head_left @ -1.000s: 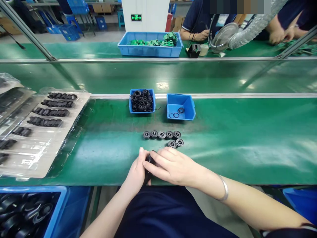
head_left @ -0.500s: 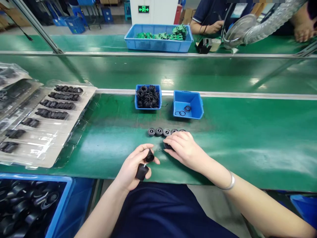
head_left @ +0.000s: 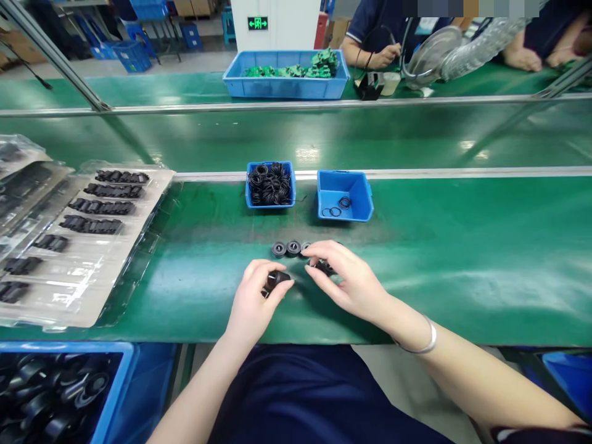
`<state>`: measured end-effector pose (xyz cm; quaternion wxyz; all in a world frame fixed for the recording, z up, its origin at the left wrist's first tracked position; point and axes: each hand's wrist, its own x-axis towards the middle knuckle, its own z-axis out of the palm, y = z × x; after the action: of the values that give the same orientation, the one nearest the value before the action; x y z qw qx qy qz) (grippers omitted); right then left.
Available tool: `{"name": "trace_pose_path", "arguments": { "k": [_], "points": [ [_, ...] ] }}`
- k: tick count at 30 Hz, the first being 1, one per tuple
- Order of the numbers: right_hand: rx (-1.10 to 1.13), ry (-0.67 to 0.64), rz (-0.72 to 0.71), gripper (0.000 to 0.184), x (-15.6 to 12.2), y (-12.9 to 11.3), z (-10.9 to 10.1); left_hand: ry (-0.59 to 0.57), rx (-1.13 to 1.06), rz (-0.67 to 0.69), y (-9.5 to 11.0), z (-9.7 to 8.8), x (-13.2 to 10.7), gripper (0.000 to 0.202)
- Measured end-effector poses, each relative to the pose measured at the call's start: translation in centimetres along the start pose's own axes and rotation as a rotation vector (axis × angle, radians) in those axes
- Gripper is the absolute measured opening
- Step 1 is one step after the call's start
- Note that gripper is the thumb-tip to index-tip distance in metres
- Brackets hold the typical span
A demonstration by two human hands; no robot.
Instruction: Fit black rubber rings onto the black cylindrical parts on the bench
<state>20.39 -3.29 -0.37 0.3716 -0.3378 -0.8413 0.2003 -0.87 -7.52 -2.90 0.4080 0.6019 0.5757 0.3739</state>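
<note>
- Nearest us, down and left of the row (head_left: 287, 248) of black discs, a blue crate (head_left: 65, 347) holds larger black parts.
- Just this side of the row, our left hand (head_left: 253, 302) pinches a black part (head_left: 276, 279) between thumb and fingertips, a little above the bench (head_left: 462, 259).
- Our right hand (head_left: 354, 283), with a bracelet (head_left: 428, 342) at the wrist, arches over the row's right end. Thumb and fingertips close on one disc (head_left: 325, 267) just this side of the row.
- That hand hides the row's right end, so we cannot count the discs there. Two show plainly at the left end.
- We judge this goes best if the right pinch takes that disc alone and lifts it straight up. That way it does not nudge its neighbours in the row, and the left hand should hold its part steady close by.
- Beyond the row stand two small bins. The left bin (head_left: 248, 188) is heaped with black rings, and the right bin (head_left: 351, 185) has only a few.
- Well left of the row lies a clear tray (head_left: 83, 259) with lines of black pieces.
- Far beyond the row, past the rails, sits a crate of green parts (head_left: 282, 89). Another person's hand (head_left: 379, 58) is at work to its right.
</note>
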Motion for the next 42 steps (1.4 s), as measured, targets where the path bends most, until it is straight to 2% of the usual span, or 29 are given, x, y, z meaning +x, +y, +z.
{"name": "trace_pose_path", "arguments": {
  "k": [2, 4, 6, 8, 10, 13, 15, 17, 19, 22, 25, 27, 31, 34, 37, 42],
  "points": [
    [-0.003, 0.068, 0.016, 0.027, 0.1, 0.4, -0.5, 0.006, 0.301, 0.169, -0.2, 0.4, 0.8, 0.023],
    [-0.022, 0.105, 0.026, 0.025, 0.0, 0.9, -1.2, -0.017, 0.472, 0.243, -0.2, 1.1, 1.5, 0.03],
    [-0.048, 0.129, 0.035, 0.024, -0.4, 1.3, -1.9, -0.026, 0.527, 0.261, -0.1, 1.9, 2.0, 0.036],
    [-0.061, 0.141, 0.049, 0.024, -0.9, 1.6, -2.5, 0.004, 0.476, 0.253, 0.2, 2.4, 2.1, 0.039],
    [-0.065, 0.155, 0.062, 0.023, -1.4, 1.8, -2.9, 0.068, 0.288, 0.201, 0.5, 2.3, 1.9, 0.037],
    [-0.076, 0.187, 0.07, 0.021, -1.9, 2.2, -3.2, 0.224, -0.307, -0.037, 1.1, 1.0, 1.4, 0.03],
    [-0.086, 0.209, 0.071, 0.02, -1.9, 2.4, -3.3, 0.248, -0.734, -0.259, 1.5, -0.3, 1.1, 0.031],
    [-0.087, 0.226, 0.071, 0.019, -1.9, 2.6, -3.2, 0.216, -1.013, -0.423, 1.7, -1.4, 0.8, 0.031],
    [-0.081, 0.232, 0.065, 0.02, -1.9, 2.8, -3.1, 0.2, -1.135, -0.488, 1.8, -2.1, 0.5, 0.03],
    [-0.073, 0.227, 0.048, 0.02, -1.8, 3.0, -2.9, 0.179, -1.166, -0.462, 1.7, -2.4, 0.3, 0.037],
    [-0.08, 0.225, 0.042, 0.02, -1.9, 3.2, -3.0, 0.13, -1.068, -0.396, 1.3, -2.0, 0.3, 0.043],
    [-0.092, 0.227, 0.043, 0.02, -2.0, 3.3, -3.2, 0.115, -0.901, -0.318, 0.8, -1.8, 0.5, 0.041],
    [-0.112, 0.226, 0.056, 0.02, -2.3, 3.6, -3.9, 0.159, -0.238, -0.004, -0.7, -1.3, 0.7, 0.042],
    [-0.116, 0.218, 0.062, 0.02, -2.6, 4.3, -4.2, 0.111, 0.183, 0.213, -1.9, -0.8, 1.0, 0.049],
    [-0.13, 0.197, 0.065, 0.021, -2.9, 5.3, -4.4, 0.046, 0.338, 0.311, -2.7, 0.0, 1.3, 0.058],
    [-0.09, 0.082, 0.069, 0.03, -3.6, 7.2, -5.1, 0.093, 0.547, 0.362, -3.1, 0.0, 2.4, 0.082]
  ]
}}
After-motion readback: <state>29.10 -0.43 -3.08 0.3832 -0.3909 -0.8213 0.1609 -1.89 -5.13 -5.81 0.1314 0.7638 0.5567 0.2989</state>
